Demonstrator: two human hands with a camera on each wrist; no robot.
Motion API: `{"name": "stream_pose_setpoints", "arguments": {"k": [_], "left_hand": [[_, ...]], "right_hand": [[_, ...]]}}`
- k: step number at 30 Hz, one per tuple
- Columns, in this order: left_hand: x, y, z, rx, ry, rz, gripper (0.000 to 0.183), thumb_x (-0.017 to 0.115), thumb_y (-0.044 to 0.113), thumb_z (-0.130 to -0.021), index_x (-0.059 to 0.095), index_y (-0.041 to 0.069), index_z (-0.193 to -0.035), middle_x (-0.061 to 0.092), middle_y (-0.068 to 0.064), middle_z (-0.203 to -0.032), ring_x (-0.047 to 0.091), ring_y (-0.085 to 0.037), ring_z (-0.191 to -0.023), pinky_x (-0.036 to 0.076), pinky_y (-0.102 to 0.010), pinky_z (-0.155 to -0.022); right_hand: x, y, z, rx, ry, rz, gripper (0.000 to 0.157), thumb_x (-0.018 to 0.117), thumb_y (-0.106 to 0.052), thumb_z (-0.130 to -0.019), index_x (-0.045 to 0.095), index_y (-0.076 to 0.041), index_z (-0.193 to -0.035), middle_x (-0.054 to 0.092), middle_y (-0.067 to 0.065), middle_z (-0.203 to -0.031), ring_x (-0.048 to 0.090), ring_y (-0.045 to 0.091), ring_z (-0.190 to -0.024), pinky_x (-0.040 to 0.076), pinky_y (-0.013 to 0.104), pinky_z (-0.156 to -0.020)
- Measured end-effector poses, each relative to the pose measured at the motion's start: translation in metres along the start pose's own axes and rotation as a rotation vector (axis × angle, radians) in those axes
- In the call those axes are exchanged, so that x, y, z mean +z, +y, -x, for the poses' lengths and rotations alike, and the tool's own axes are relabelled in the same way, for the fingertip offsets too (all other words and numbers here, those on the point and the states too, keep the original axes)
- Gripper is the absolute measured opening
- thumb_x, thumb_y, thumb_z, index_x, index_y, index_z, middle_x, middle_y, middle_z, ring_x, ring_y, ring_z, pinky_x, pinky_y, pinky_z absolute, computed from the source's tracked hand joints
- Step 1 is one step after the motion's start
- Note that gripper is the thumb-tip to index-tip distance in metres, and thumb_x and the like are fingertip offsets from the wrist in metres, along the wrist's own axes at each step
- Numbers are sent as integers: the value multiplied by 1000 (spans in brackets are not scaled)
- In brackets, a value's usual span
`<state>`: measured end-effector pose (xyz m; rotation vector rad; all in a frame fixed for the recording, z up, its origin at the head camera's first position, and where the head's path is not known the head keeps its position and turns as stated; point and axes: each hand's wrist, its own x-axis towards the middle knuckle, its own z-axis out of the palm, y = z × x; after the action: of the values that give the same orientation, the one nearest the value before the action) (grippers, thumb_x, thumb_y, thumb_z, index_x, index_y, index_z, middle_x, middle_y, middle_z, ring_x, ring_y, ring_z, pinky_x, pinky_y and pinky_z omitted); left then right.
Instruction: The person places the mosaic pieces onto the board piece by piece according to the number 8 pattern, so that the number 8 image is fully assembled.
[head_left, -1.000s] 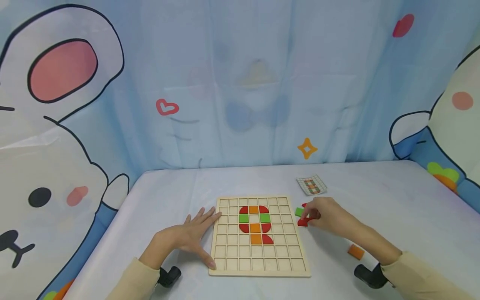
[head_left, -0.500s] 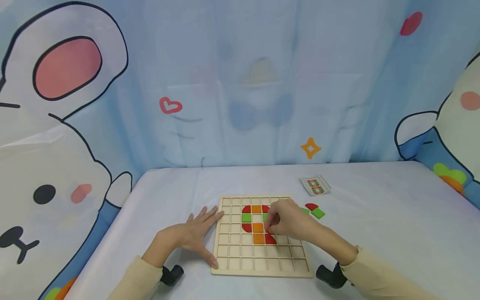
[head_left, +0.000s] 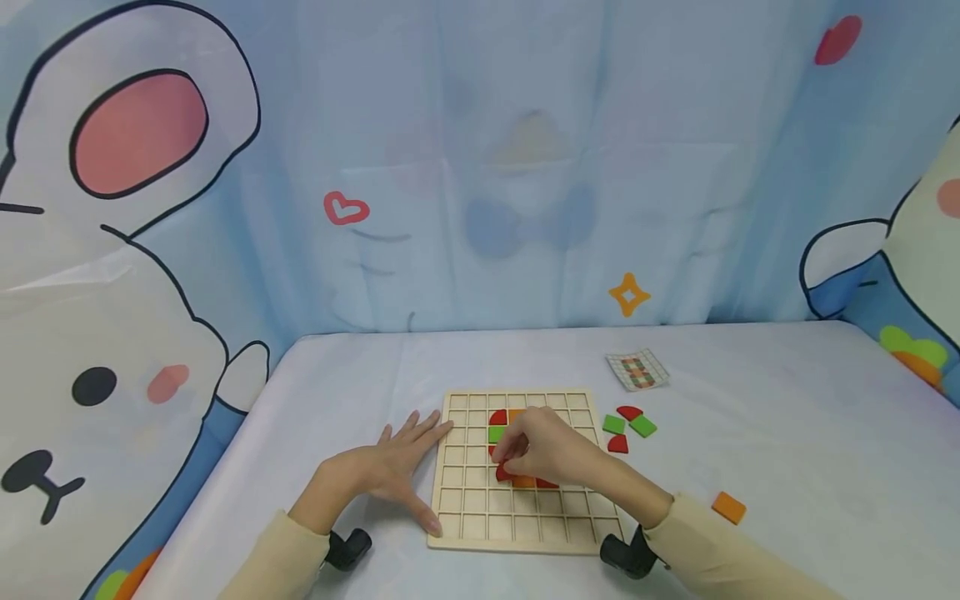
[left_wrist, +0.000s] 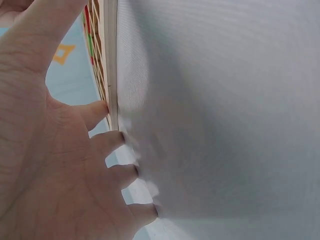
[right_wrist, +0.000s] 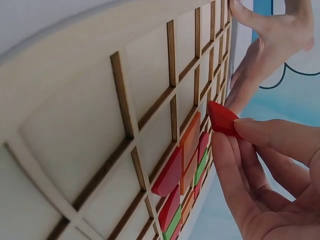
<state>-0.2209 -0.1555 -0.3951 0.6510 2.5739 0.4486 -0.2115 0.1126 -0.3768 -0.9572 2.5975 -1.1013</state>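
Note:
A wooden grid board (head_left: 525, 547) lies flat on the table, with red, orange and green tiles set in its middle cells. My left hand (head_left: 382, 471) is spread along its left side, thumb and index finger at the edge. Between thumb and fingertips, my right hand (head_left: 551, 446) pinches a red quarter-round tile (right_wrist: 223, 120). It is held close over the board, left of an orange tile (head_left: 523, 482) in the lowest filled row. That hand hides part of the pattern in the head view; the right wrist view shows rounded red tiles (right_wrist: 168, 172) beside orange ones.
Right of the board lie two green tiles (head_left: 642, 426) and two red tiles (head_left: 618, 444). An orange tile (head_left: 729, 507) sits apart, nearer the right sleeve. Behind them is a small printed pattern card (head_left: 637, 370). A cartoon curtain (head_left: 420, 275) hangs behind the table.
My right hand has moved left from the loose tiles to over the board, carrying the red tile. The left hand stays at the board's edge. The head view has shifted slightly.

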Motion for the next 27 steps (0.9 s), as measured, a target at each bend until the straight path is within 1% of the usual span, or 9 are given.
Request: {"name": "stream_pose_setpoints", "arguments": {"k": [7,11,15,19,24,27], "left_hand": [[-1,1,-1,-12,1,-10,131,95,51,-72,15,19,-170,4,-7,-177,-3,-33,-162,5,-63,-127],[0,1,-1,-21,-6,-3,131,95,51,-72,14,20,-170,4,-7,-177,-3,-32,-162,4,-63,-127],[0,0,-1,-17,-5,-1,132,95,51,-72,14,19,-170,3,-7,-177,-3,-32,-162,5,-63,-127],[0,-1,-1,-12,-5,-5,131,95,51,-72,14,19,-170,3,-7,-177,-3,-32,-162,6,-64,-127],[0,0,0,-11,-4,-5,131,96,51,-72,14,17,-170,4,-8,-177,-3,-34,-162,6,-64,-127],[-1,1,1,-11,-2,-3,132,96,50,-72,14,17,-170,3,-8,-177,-3,-34,-162,7,-64,-127]], "right_hand": [[4,3,-5,-30,-15,-7,14,79,9,-85,81,-5,-85,75,-2,-80,63,1,-70,56,19,-66],[9,5,-4,-17,-23,-14,13,80,8,-86,82,-6,-85,76,-3,-80,65,1,-70,56,19,-66],[12,4,-4,7,-9,3,13,80,5,-87,83,-7,-84,75,-4,-79,62,1,-71,54,20,-65],[13,3,-5,11,-13,24,11,80,5,-87,83,-5,-84,76,-2,-81,61,1,-74,54,20,-65],[14,2,-5,8,-18,60,11,80,7,-87,83,-4,-86,77,-1,-81,63,3,-77,55,19,-66],[15,0,-6,-5,-14,90,12,80,9,-86,83,-3,-85,76,0,-81,64,6,-78,56,19,-67]]}}
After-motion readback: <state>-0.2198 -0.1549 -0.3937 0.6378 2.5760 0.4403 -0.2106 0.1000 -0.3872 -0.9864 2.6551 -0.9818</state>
